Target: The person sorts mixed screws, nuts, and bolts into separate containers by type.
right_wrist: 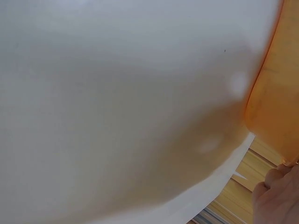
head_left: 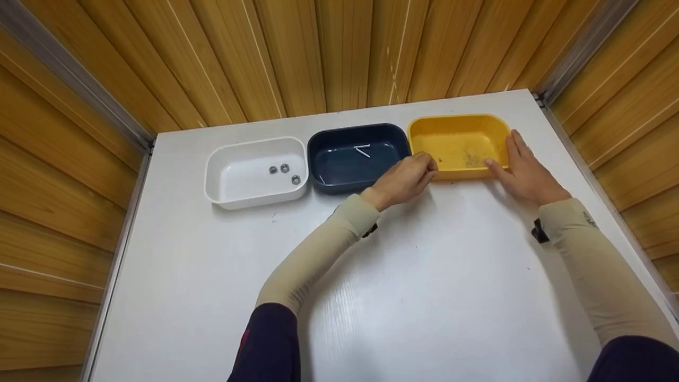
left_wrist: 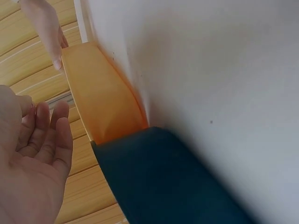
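A yellow box (head_left: pixel 456 174) stands at the right of the row. My right hand (head_left: pixel 525 170) holds its right front corner, with the thumb over the front rim and the fingers along the right side. At the box's left front corner is my left hand (head_left: pixel 406 178), its fingers bent and the thumb close to the index fingertip. In the left wrist view the left hand (left_wrist: pixel 35 154) shows its palm; whether something tiny sits between the fingertips cannot be told. One small brownish piece (head_left: pixel 440 159) and a dark patch (head_left: pixel 472 158) lie on the yellow box's floor.
Left of the yellow box stands a navy box (head_left: pixel 339 170) with several thin metal screws (head_left: pixel 363 152). Farther left, a white box (head_left: pixel 238 175) contains three metal nuts (head_left: pixel 285 168). All three boxes sit on a white table (head_left: pixel 212 297) against wood-patterned walls (head_left: pixel 339 53).
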{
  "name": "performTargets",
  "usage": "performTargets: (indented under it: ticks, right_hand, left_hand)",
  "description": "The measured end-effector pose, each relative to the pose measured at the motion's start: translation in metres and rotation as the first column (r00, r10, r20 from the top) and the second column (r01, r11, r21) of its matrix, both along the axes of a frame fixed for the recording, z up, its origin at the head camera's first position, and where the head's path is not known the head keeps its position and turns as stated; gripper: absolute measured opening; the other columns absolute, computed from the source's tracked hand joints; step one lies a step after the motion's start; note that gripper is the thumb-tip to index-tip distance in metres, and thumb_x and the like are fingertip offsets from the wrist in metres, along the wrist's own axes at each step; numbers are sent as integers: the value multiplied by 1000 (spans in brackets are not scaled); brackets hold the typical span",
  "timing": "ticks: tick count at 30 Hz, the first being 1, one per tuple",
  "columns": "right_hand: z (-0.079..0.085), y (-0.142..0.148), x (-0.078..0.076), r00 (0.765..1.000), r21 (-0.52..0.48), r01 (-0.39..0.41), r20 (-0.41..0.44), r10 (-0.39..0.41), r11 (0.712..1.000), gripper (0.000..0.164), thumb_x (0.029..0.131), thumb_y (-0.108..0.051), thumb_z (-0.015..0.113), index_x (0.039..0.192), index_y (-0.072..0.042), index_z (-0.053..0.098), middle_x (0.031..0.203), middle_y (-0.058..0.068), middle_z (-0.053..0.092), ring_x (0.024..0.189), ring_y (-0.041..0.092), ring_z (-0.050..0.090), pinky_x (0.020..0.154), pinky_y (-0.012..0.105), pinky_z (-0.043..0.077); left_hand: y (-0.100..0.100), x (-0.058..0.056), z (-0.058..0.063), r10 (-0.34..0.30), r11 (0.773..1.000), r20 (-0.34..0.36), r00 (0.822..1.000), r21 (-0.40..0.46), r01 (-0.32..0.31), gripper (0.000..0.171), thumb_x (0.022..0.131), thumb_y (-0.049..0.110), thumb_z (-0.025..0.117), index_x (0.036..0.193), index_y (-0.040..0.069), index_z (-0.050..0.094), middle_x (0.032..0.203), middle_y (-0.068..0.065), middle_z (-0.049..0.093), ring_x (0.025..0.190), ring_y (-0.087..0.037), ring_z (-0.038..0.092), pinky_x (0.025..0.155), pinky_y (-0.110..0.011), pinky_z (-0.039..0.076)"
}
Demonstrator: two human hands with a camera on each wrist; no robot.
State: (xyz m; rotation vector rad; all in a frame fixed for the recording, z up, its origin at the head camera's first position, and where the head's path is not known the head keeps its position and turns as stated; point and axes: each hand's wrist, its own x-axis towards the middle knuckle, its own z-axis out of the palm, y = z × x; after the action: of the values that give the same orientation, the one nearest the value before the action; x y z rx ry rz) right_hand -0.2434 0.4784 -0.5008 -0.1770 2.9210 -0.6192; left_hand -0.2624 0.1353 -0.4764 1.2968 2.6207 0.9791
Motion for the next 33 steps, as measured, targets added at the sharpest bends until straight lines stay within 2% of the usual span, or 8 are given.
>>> performTargets:
  ticks: [5,7,14,17,25,33]
  right_hand:
    - [0,0,0,1000,-4,-2,-12,2,1000,99,110,-65,35,167,-2,-15,177,15,-24,164,46,-11,131,68,4]
    - [0,0,1,1000,-6,-8,-26,8,1000,98,110,-64,35,168,-1,-14,177,16,-23,164,46,-11,132,66,3]
    - [0,-1,4,997,-1,-22,-74,22,1000,97,111,-61,37,167,4,-8,177,21,-17,165,47,-7,134,60,0]
    - [2,-2,5,997,25,-18,-76,20,1000,98,110,-63,36,168,4,-7,177,22,-15,164,48,-8,134,60,1]
    - [0,-4,4,993,64,-30,-111,37,998,97,111,-62,35,167,7,-2,177,28,-10,164,49,-8,134,58,0]
    - [-1,-4,4,987,95,-28,-153,43,995,96,110,-62,35,167,8,2,176,31,-2,164,50,-2,134,58,-1]
  left_hand:
    - [5,-7,6,17,1000,34,999,-8,-17,23,114,22,53,125,5,65,121,-6,70,103,-12,63,92,-15,52]
    - [7,-11,8,26,1000,58,998,-11,-26,24,114,23,53,126,6,65,120,-5,69,102,-11,62,91,-15,52]
    - [13,-23,11,67,997,75,995,-35,-65,22,114,26,54,123,8,65,116,-3,67,100,-10,58,89,-16,50]
    - [15,-27,13,107,993,98,990,-58,-101,22,114,28,54,123,11,64,116,0,66,99,-9,58,88,-17,50]
    - [22,-36,11,160,985,97,982,-79,-153,24,114,28,53,122,10,65,111,0,65,96,-10,58,86,-20,50]
    - [33,-45,14,207,975,151,967,-113,-191,23,114,30,53,122,11,64,109,2,62,96,-10,57,84,-18,49]
